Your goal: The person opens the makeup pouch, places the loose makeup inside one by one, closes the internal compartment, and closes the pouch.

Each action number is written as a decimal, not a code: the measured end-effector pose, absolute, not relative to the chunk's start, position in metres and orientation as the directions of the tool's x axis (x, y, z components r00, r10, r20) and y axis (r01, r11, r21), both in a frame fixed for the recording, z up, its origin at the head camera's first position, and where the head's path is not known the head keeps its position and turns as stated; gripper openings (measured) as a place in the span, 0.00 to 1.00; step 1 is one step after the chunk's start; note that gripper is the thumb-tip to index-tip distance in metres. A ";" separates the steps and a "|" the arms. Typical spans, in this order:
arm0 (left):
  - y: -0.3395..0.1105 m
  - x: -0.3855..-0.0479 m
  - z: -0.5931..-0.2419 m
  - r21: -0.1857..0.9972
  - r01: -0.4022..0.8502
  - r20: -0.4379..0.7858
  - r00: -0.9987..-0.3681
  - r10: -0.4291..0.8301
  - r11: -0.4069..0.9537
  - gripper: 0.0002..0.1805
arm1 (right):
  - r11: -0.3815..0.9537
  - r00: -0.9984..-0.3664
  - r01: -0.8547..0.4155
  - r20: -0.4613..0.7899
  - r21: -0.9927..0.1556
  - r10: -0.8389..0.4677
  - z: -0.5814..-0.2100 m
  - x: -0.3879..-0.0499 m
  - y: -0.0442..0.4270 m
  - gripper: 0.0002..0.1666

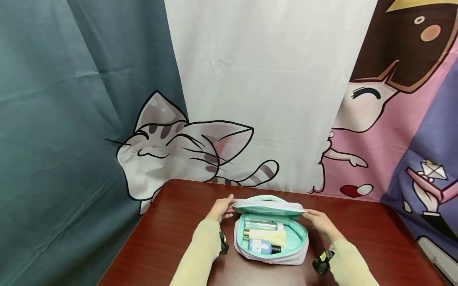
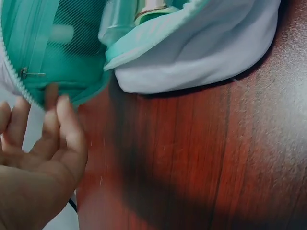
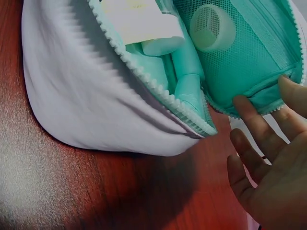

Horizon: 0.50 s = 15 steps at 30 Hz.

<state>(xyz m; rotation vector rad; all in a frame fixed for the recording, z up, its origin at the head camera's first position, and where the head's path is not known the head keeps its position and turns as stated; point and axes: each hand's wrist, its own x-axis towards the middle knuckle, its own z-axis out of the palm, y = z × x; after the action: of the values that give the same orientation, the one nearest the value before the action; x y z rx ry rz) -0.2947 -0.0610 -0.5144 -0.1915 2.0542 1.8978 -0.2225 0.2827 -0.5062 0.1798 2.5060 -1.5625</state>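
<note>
A white cosmetic bag [image 1: 272, 259] with mint-green lining lies unzipped on the table, its lid [image 1: 266, 205] raised at the back. My left hand [image 1: 222, 208] holds the lid's left edge; in the left wrist view its fingertips [image 2: 51, 98] touch the lining near the zipper pull. At the right edge, my right hand [image 1: 319, 221] grips the lid with fingers on both sides of the rim. Inside the bag lie a clear bottle [image 1: 261, 225], a pale yellow tube [image 1: 272, 237] with a gold cap, and a blue bottle [image 1: 262, 246] with a black cap.
The bag rests on a reddish-brown wooden table [image 1: 161, 238]. Behind the table hangs a curtain [image 1: 272, 79] printed with a cartoon cat and figures. Inside the lid is a mesh pocket [image 3: 230, 62] with a pale round object [image 3: 211, 28] by it.
</note>
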 end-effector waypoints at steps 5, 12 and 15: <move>-0.061 -0.295 -0.512 0.958 -0.274 -0.277 -0.961 0.022 0.080 0.21 | 0.418 -0.978 0.188 -0.208 -0.889 -0.001 -0.506 -0.222 0.284 0.26; -0.068 -0.295 -0.498 0.966 -0.249 -0.257 -0.957 0.136 0.070 0.17 | 0.322 -0.967 0.251 -0.249 -0.913 0.047 -0.500 -0.218 0.293 0.24; -0.074 -0.295 -0.494 0.963 -0.258 -0.269 -0.943 0.197 0.084 0.19 | 0.363 -0.961 0.275 -0.267 -0.890 0.073 -0.496 -0.218 0.295 0.27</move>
<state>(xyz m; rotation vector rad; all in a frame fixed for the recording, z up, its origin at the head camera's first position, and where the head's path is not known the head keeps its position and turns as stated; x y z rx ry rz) -0.2949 -0.0745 -0.4944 -0.0602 2.0384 1.9245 -0.2185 0.2954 -0.4965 0.3150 2.4380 -1.6475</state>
